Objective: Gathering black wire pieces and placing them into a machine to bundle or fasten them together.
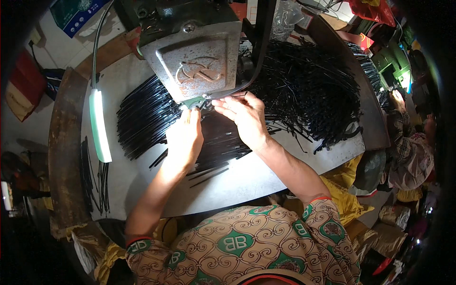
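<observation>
Under the machine head (194,61) — both hands' (185,137) fingertips hidden; grip unclear.

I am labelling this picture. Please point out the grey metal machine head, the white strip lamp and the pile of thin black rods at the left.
grey metal machine head (197,61), head view, centre of its embossed plate.
white strip lamp (99,126), head view, middle of its lit bar.
pile of thin black rods (142,116), head view, middle of the left heap.

Place: it was a small workshop (crowded, dimly lit).
Evidence: a worn metal press machine (197,61), a lamp (99,126), heaps of thin black rods (313,90) covering the bench (247,183).
</observation>
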`<control>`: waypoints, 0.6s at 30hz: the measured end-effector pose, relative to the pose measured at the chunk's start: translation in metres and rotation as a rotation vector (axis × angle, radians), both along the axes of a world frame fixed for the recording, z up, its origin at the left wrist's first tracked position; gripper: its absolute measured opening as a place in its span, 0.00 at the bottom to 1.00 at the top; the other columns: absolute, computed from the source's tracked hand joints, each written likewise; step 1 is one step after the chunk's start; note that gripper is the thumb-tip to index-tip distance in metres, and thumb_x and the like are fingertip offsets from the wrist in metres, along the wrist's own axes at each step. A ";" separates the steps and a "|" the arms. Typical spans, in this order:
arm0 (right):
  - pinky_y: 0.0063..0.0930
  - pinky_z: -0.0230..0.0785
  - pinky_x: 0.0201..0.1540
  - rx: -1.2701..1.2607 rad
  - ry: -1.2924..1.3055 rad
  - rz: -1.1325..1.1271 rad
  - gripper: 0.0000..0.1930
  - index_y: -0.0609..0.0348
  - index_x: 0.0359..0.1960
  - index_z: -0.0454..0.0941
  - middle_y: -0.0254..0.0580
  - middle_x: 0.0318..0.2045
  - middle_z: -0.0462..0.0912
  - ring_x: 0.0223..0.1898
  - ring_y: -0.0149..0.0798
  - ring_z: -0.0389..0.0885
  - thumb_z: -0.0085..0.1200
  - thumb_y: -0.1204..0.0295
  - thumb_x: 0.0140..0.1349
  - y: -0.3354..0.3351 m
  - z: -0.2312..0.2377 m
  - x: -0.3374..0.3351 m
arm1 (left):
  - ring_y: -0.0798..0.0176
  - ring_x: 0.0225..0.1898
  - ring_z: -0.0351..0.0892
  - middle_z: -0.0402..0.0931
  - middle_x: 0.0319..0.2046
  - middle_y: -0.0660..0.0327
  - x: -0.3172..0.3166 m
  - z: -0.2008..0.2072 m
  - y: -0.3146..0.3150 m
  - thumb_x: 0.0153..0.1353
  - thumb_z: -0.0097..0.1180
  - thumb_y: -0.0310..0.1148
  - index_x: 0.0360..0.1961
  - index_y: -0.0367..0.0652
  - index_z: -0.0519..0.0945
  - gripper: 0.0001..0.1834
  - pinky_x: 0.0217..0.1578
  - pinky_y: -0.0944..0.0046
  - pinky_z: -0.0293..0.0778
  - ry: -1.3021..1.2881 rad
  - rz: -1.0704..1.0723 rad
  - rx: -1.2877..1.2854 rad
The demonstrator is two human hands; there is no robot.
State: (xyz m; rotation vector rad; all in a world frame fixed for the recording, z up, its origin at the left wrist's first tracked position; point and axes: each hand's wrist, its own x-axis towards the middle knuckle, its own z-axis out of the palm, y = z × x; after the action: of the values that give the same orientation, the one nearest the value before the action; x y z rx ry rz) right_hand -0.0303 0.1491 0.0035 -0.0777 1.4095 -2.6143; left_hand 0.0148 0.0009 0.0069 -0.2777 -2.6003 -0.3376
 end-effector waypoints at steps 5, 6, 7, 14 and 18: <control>0.31 0.73 0.42 -0.061 -0.061 0.064 0.07 0.72 0.33 0.68 0.50 0.32 0.75 0.38 0.41 0.77 0.43 0.78 0.57 0.001 0.002 -0.001 | 0.66 0.15 0.68 0.70 0.18 0.59 -0.003 0.007 -0.002 0.54 0.50 0.30 0.27 0.36 0.73 0.06 0.18 0.70 0.64 -0.275 -0.048 0.595; 0.30 0.73 0.42 -0.091 -0.070 0.091 0.07 0.71 0.33 0.68 0.49 0.32 0.75 0.37 0.41 0.77 0.44 0.78 0.57 0.003 0.001 -0.001 | 0.68 0.14 0.67 0.69 0.16 0.61 -0.003 0.013 0.001 0.54 0.50 0.31 0.25 0.36 0.73 0.08 0.16 0.71 0.64 -0.435 -0.052 0.850; 0.29 0.72 0.41 -0.032 -0.082 0.143 0.07 0.70 0.33 0.69 0.47 0.31 0.76 0.37 0.39 0.77 0.45 0.77 0.56 0.006 0.004 0.000 | 0.74 0.14 0.64 0.68 0.14 0.65 -0.002 0.023 0.005 0.53 0.54 0.35 0.21 0.38 0.73 0.11 0.15 0.75 0.60 -0.546 -0.038 1.190; 0.13 0.63 0.22 0.395 -0.083 0.280 0.04 0.61 0.30 0.73 0.33 0.22 0.73 0.20 0.22 0.69 0.50 0.75 0.53 0.044 0.035 0.009 | 0.66 0.20 0.73 0.74 0.23 0.58 0.022 0.019 0.020 0.54 0.50 0.27 0.28 0.38 0.73 0.03 0.22 0.71 0.69 -0.774 -0.097 1.898; 0.12 0.58 0.16 0.278 -0.204 0.229 0.03 0.61 0.29 0.73 0.31 0.18 0.71 0.16 0.20 0.66 0.51 0.75 0.53 0.049 0.036 0.022 | 0.64 0.24 0.75 0.75 0.25 0.58 0.042 0.018 0.042 0.55 0.50 0.29 0.30 0.39 0.71 0.04 0.27 0.69 0.71 -0.943 -0.194 1.849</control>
State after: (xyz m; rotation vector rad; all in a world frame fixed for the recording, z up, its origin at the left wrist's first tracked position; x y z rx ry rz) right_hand -0.0079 0.1977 0.0396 0.0579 1.5703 -2.1566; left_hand 0.0567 0.0429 0.0248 0.3973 -1.6930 -3.0393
